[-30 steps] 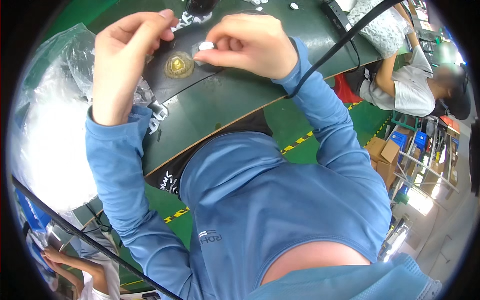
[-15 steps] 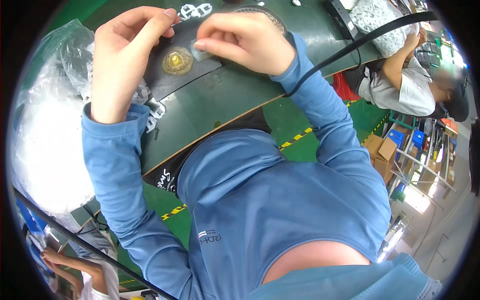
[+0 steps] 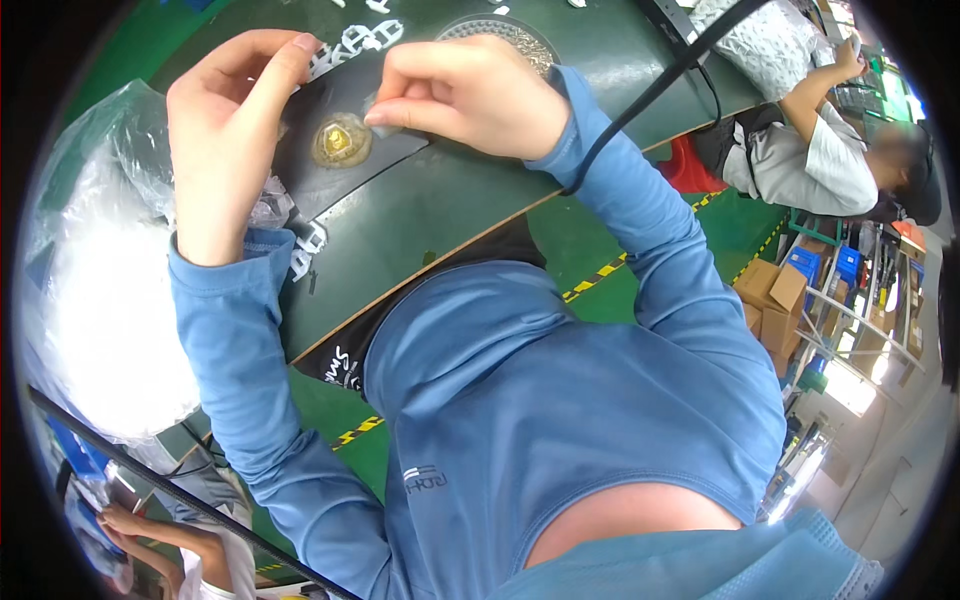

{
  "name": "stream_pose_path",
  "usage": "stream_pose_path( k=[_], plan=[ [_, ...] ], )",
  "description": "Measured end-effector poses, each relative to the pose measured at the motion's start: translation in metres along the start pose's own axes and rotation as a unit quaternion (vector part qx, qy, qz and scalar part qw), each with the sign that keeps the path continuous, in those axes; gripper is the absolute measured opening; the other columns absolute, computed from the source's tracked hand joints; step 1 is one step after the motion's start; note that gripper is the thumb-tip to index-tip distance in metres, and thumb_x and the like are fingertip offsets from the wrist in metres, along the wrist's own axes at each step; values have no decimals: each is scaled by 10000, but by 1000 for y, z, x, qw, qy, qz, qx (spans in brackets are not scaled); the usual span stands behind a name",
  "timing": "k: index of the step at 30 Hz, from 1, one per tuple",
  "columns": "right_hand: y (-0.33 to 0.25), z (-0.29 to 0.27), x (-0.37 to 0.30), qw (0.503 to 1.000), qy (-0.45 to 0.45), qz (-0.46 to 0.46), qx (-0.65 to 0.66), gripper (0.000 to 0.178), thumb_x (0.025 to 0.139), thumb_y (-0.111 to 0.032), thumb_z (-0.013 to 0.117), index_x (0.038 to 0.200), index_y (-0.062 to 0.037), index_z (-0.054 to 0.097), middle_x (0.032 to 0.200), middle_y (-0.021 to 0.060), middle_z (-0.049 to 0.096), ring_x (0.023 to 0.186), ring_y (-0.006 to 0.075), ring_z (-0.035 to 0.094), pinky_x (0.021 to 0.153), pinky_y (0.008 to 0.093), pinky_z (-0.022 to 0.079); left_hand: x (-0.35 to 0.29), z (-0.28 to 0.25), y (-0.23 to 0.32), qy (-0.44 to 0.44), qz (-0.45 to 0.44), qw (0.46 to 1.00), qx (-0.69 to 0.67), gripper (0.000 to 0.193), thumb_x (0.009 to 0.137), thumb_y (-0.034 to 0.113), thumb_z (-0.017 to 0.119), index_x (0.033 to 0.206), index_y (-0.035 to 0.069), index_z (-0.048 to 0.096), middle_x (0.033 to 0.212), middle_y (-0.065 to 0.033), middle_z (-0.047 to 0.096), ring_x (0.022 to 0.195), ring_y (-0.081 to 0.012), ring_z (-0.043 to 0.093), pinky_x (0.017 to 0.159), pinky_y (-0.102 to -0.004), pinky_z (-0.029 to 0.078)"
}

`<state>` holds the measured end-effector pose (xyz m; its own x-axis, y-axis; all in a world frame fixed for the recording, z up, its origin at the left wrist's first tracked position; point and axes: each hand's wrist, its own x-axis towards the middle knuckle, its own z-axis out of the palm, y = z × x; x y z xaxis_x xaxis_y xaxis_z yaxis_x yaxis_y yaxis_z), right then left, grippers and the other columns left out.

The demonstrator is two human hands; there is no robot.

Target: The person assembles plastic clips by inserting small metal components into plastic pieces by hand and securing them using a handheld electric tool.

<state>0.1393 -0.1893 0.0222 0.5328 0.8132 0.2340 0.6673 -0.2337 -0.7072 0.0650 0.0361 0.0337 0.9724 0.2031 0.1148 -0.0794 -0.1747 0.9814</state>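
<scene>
My left hand (image 3: 225, 115) is raised over the left side of a dark mat (image 3: 395, 150), thumb and forefinger pinched together beside white plastic parts. Whatever lies between those fingertips is too small to make out. On the right, my right hand (image 3: 475, 98) is closed, its thumb and fingertips on a small, pale bluish, soft-looking piece (image 3: 384, 130) that is mostly hidden. Between the hands, a round translucent lump with a yellow middle (image 3: 341, 141) rests on the mat. The white plastic parts (image 3: 357, 42), linked like a chain, lie at the mat's far edge.
A round dish of small metal pieces (image 3: 520, 38) stands beyond my right hand. More white parts (image 3: 309, 250) lie near the table's front edge. A large clear plastic bag (image 3: 110, 300) bulges at left. A black cable (image 3: 650, 95) crosses at right. Other people sit on both sides.
Both hands have shifted slightly left in the picture, the table's things with them. The fingers of both remain pinched. More of the white parts and the dish shows now.
</scene>
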Motion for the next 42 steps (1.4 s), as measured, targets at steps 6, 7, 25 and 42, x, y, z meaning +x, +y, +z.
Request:
stream_pose_path(
  k=[6,7,25,42],
  plan=[
    [-13,3,9,998,-53,-13,-15,149,922,-206,779,955,-82,704,782,32,724,639,158,648,606,290,501,70,-28,-40,-7,145,939,311,237,969,190,698,1054,-30,713,851,-126,738,766,-135,672,712,-308,531],
    [-9,2,7,999,-47,-10,-18,149,922,-206,779,955,-82,704,782,32,724,639,158,648,606,290,501,69,-8,-22,14,144,933,329,169,895,124,684,984,-19,700,849,-160,720,793,-248,682,720,-369,532],
    [-18,-1,-3,979,110,-77,154,402,860,-157,835,1238,-95,713,811,2,674,580,61,545,531,238,468,-27,1,19,-105,-112,985,-80,108,955,95,673,961,0,724,821,10,674,710,-38,555,657,-194,411],
    [-19,-9,-4,968,156,-97,168,172,838,19,835,951,31,706,875,104,749,710,134,716,639,249,583,-35,25,32,-52,-1,987,-154,89,961,-1,680,1028,-50,714,863,-6,633,787,-58,566,682,-201,429]
  ],
)
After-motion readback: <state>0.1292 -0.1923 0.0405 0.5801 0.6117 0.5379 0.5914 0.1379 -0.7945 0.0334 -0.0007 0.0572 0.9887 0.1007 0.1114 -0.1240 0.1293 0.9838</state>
